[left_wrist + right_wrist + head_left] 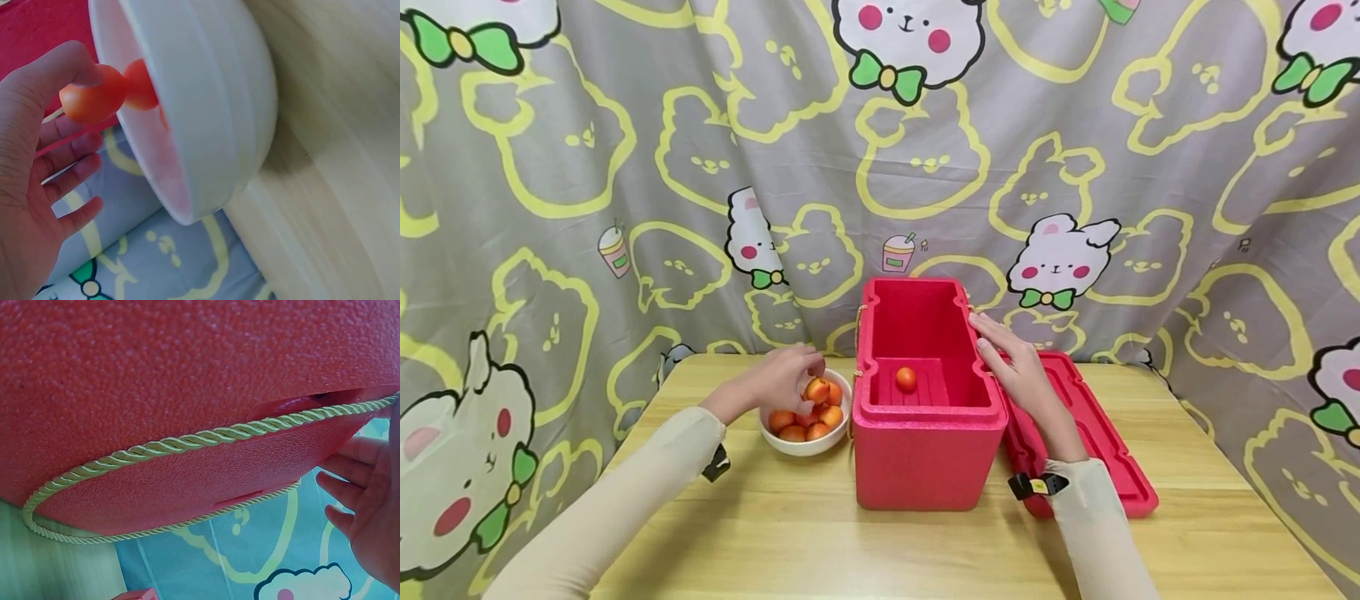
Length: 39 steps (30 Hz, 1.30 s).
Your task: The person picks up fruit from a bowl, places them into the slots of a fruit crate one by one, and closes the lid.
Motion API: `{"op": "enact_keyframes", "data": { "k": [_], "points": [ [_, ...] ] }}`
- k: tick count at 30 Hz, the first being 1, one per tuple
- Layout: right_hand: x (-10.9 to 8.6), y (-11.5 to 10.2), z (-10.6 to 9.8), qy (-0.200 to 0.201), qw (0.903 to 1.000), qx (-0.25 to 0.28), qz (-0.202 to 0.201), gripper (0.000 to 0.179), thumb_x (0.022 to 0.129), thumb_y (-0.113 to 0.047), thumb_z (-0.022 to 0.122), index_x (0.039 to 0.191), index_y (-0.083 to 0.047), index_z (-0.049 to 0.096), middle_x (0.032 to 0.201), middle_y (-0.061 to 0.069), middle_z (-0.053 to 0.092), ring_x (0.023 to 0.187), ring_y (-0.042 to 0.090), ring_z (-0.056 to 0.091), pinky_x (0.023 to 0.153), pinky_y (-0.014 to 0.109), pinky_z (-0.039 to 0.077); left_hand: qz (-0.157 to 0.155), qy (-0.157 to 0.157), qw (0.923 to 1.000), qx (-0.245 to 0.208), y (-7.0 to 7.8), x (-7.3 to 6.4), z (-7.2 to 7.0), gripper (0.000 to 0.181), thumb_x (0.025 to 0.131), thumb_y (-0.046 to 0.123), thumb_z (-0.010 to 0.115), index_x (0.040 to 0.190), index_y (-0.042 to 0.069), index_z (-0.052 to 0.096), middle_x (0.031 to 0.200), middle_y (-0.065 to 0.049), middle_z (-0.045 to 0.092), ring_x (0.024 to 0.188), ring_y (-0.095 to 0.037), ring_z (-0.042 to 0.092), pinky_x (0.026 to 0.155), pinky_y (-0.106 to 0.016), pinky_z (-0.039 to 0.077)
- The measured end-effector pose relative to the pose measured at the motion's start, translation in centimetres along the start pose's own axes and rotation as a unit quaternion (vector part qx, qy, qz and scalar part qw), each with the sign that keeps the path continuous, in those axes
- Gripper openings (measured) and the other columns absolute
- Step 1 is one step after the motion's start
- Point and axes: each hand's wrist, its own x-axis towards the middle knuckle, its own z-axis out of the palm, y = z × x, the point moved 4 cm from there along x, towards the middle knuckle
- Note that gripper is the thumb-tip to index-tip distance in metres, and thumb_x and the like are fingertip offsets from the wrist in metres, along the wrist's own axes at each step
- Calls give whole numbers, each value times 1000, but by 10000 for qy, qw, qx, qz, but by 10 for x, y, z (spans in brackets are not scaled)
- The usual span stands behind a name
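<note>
My left hand [786, 379] pinches a small round orange-red fruit [94, 95] between thumb and index finger, the other fingers spread loose. It is over a white bowl [215, 106], where several more such fruits [817, 431] lie. To the right of the bowl stands a deep red foam box [925, 467], its top uncovered. A single orange fruit [906, 379] lies on the box floor. My right hand [1018, 367] rests on the box's right rim, fingers extended; in the right wrist view its fingers [344, 481] are beside the outer wall.
A red lid [1105, 442] lies on the wooden table [760, 533] at the box's right, partly under my right forearm. Twisted gold cord [206, 439] hangs along the box's side. A patterned curtain [820, 167] stands behind the table.
</note>
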Motion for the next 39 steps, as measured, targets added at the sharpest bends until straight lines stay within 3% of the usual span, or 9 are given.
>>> {"op": "enact_keyframes", "data": {
  "k": [7, 11, 21, 28, 32, 39],
  "points": [
    [1, 1, 0, -25, 10000, 2, 18, 50, 102, -24, 57, 151, -17, 50, 156, 14, 49, 149, 34, 40, 111, 68, 36, 70, 745, 9972, 97, -1, 1, -27, 40, 64, 30, 87, 94, 16, 64, 93, -1, 65, 89, -18, 56, 78, -37, 50],
    [0, 1, 0, -19, 10000, 19, 9, 50, 102, -24, 57, 151, -17, 50, 155, 16, 49, 148, 35, 41, 111, 68, 36, 54, 976, 9952, -31, 0, 4, -47, 42, 65, 30, 85, 97, 15, 63, 96, -2, 65, 92, -22, 57, 78, -37, 49],
    [0, 0, 0, -5, 10000, -13, -11, 49, 103, -23, 57, 151, -17, 50, 156, 13, 49, 148, 33, 41, 113, 66, 36, 361, 1702, 9847, -75, 15, 15, -97, 39, 70, 22, 83, 100, 11, 62, 96, -4, 63, 93, -22, 53, 81, -38, 48],
    [0, 1, -1, -16, 10000, 14, 41, 50, 103, -24, 57, 151, -18, 50, 156, 13, 48, 149, 33, 41, 112, 67, 35, 453, 1900, 9806, -158, 32, 31, -126, 36, 74, 22, 81, 103, 12, 61, 100, -4, 62, 99, -21, 53, 86, -38, 50],
    [0, 1, -1, 4, 10000, 18, 73, 49, 103, -24, 57, 151, -18, 50, 157, 10, 48, 149, 33, 41, 114, 66, 34, 667, 2036, 9766, -177, 44, 42, -139, 35, 74, 22, 81, 101, 12, 61, 100, -4, 62, 99, -21, 53, 87, -38, 49],
    [0, 2, 0, -14, 10000, 43, 84, 49, 103, -24, 56, 151, -17, 50, 157, 10, 48, 149, 32, 40, 113, 66, 36, 965, 2024, 9745, 40, 68, 60, -150, 36, 73, 24, 82, 100, 11, 62, 99, -5, 63, 96, -19, 54, 85, -36, 49]
  ]
}}
